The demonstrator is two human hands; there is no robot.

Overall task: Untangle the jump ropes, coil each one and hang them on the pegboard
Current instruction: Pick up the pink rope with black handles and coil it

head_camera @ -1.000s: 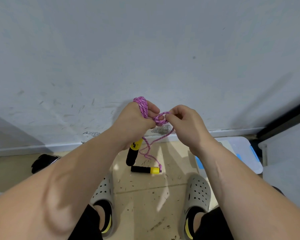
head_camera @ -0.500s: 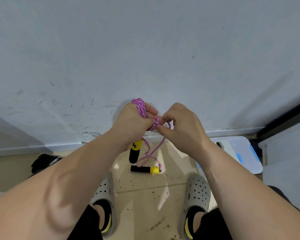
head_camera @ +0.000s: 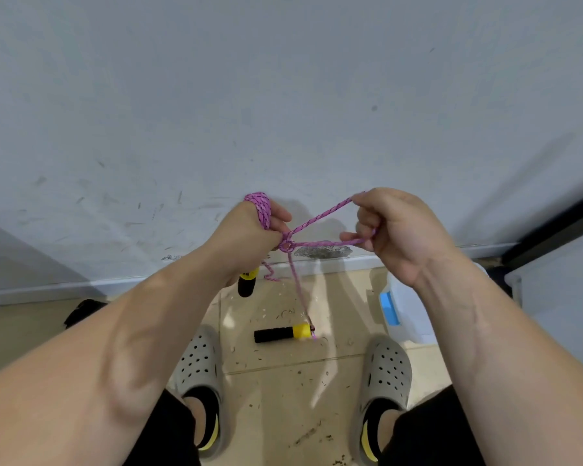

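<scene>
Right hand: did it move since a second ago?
Yes. The right hand moved right, away from the left hand, drawing the pink rope out past the grey scuffed patch at the wall's base.

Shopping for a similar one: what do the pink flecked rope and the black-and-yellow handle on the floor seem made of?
The pink flecked rope looks like matte braided textile cord, by its woven pattern. The black-and-yellow handle on the floor has a dull black grip, perhaps foam or rubber, and a smoother yellow cap, probably plastic.
</scene>
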